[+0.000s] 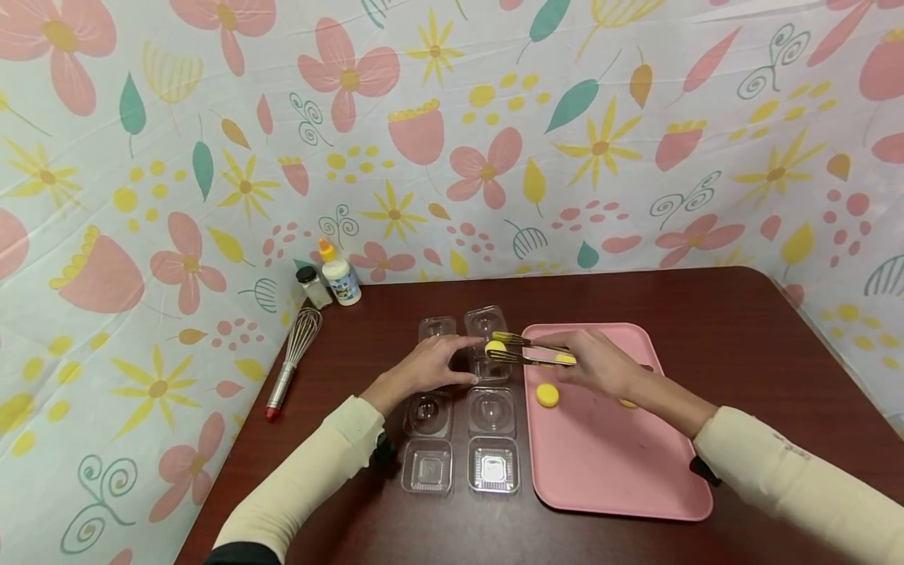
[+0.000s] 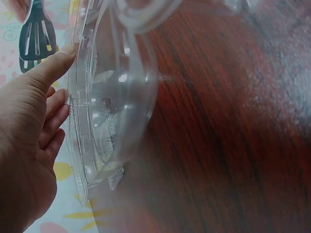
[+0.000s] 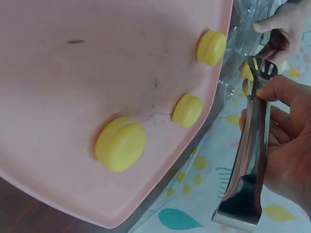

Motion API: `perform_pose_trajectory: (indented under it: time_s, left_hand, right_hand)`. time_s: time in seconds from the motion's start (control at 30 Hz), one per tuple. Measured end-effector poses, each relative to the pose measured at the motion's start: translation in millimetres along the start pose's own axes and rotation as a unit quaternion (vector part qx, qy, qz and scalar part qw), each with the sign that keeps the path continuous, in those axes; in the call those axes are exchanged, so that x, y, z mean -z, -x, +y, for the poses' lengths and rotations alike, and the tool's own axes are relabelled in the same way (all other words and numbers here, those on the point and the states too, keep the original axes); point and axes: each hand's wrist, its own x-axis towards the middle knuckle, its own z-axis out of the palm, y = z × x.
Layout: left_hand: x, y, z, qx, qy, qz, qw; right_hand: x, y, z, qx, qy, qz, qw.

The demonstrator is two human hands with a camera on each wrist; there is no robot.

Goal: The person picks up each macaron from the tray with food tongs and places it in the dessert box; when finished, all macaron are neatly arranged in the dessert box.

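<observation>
My right hand [image 1: 596,362] grips metal tongs [image 3: 249,160] with slotted ends. Between those ends sits a yellow macaron [image 1: 496,345], held over the back right clear plastic container [image 1: 486,320], whose lid is flipped back. My left hand [image 1: 431,362] is beside that container, thumb and fingers spread apart; in the left wrist view the thumb tip is right at the clear plastic edge [image 2: 80,97]. Three yellow macarons [image 3: 120,144] lie on the pink tray [image 1: 614,463], partly hidden by my right arm in the head view.
More open clear containers [image 1: 427,467] stand left of the tray, one partly behind my left hand. At the table's left side lie a whisk [image 1: 293,357], a glue bottle [image 1: 342,278] and a small black-capped jar [image 1: 314,287]. A flowered cloth [image 1: 424,157] hangs behind the table.
</observation>
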Motion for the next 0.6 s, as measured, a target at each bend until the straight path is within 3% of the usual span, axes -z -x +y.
perform_pose_trajectory:
  time_s: [0.6]
  left_hand:
    - [-2.8,-2.3,-2.4,-0.01,0.002,0.006,0.9999]
  right_hand:
    - [-7,-14.9,-15,-0.037,0.056,-0.043,0.9968]
